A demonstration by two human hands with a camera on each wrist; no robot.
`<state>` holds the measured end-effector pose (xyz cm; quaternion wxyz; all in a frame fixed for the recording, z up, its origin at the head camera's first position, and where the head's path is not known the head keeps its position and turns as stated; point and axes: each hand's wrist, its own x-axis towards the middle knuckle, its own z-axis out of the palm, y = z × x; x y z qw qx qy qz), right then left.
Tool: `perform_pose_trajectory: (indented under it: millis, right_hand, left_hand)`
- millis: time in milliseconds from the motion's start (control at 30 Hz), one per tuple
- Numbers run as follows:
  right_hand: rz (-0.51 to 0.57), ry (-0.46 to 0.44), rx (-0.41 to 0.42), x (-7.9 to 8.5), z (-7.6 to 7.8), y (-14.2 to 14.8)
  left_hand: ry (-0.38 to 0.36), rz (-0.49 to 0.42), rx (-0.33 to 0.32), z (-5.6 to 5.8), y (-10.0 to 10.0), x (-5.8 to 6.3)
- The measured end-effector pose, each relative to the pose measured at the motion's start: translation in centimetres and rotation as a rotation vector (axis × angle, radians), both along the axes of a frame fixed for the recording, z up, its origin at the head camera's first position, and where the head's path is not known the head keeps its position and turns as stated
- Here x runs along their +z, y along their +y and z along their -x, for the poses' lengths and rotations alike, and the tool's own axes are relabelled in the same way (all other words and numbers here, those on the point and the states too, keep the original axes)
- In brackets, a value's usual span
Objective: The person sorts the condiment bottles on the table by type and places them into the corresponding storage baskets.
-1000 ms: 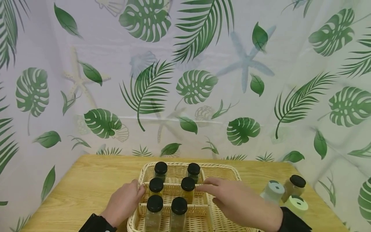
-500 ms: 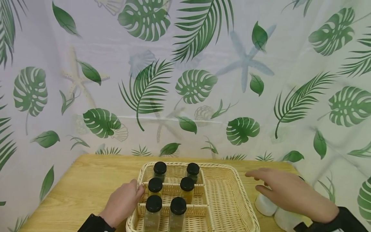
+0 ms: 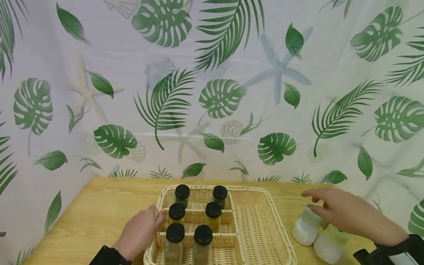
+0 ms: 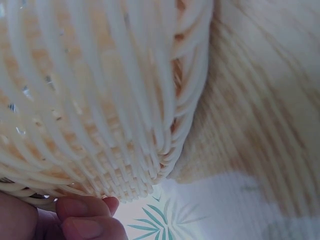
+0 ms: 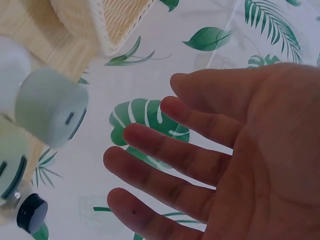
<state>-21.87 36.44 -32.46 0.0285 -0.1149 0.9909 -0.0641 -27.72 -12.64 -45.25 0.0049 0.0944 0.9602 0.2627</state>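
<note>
My left hand grips the left rim of a divided wicker basket; the left wrist view shows its fingertips at the woven edge. Several spice jars with black caps stand upright in the basket's left compartments. My right hand hovers over the containers right of the basket, fingers relaxed and apart, palm holding nothing. Below it stand a white container with a pale blue-green lid and another with a yellow-green lid. A black-capped jar is behind them, hidden by the hand in the head view.
The basket's long right compartment holds nothing. The wooden table extends to both sides. A leaf-printed cloth hangs behind the table's far edge.
My right hand has moved right, from over the basket's divider to above the loose containers. My left hand stays on the basket rim, and the jars have not moved.
</note>
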Motion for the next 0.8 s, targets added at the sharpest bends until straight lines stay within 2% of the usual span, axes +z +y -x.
perform_pose_trajectory:
  millis: [400, 533, 800]
  right_hand:
    - [0.002, -0.022, -0.048, -0.4, 0.8, 4.3]
    - [0.024, -0.06, -0.062, -0.5, 0.9, 5.1]
    - [0.036, -0.071, -0.08, -0.6, 1.2, 6.3]
  left_hand:
    - [0.045, 0.016, -0.004, -0.2, 0.1, 0.2]
    - [0.039, 0.013, -0.008, -0.2, 0.2, 0.2]
    - [0.052, 0.006, -0.012, 0.0, 0.1, 0.1]
